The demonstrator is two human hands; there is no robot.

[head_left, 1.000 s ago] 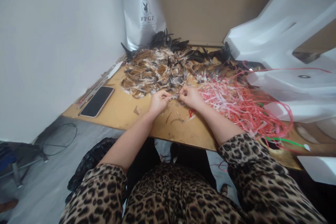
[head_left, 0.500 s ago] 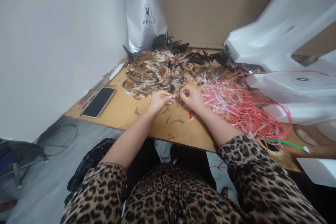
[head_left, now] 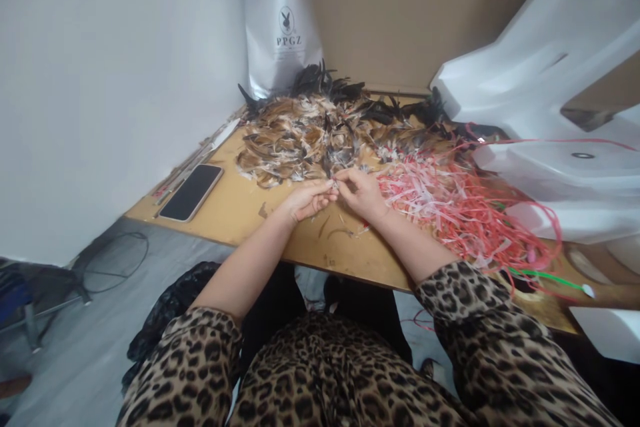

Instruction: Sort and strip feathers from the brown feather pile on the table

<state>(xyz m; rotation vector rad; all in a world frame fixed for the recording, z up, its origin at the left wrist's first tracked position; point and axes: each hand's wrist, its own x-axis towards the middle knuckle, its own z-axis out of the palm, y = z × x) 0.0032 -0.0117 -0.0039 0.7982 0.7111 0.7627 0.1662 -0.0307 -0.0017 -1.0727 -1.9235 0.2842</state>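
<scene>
Over the near part of the table, my left hand (head_left: pixel 313 201) and my right hand (head_left: pixel 361 192) meet at the fingertips. Both are closed in a pinch on what looks like a small feather (head_left: pixel 335 184), pale and mostly covered by the fingers. Just beyond them spreads a large pile of brown, white and black feathers (head_left: pixel 285 137). To the right of my right hand lies a tangled heap of pink, red and white ribbon strips (head_left: pixel 440 203). A few loose feather bits (head_left: pixel 340 232) are scattered on the board below my hands.
A dark-screened phone (head_left: pixel 192 192) lies at the left of the wooden table (head_left: pixel 240 220). Behind the feathers stands a silver-white bag (head_left: pixel 280 7). A white machine (head_left: pixel 530 67) takes up the right side. A green strip (head_left: pixel 555 276) lies near the right front edge.
My hands have drawn together until the fingertips touch; the left turned slightly and the pale feather between them is now mostly hidden. The view has shifted slightly.
</scene>
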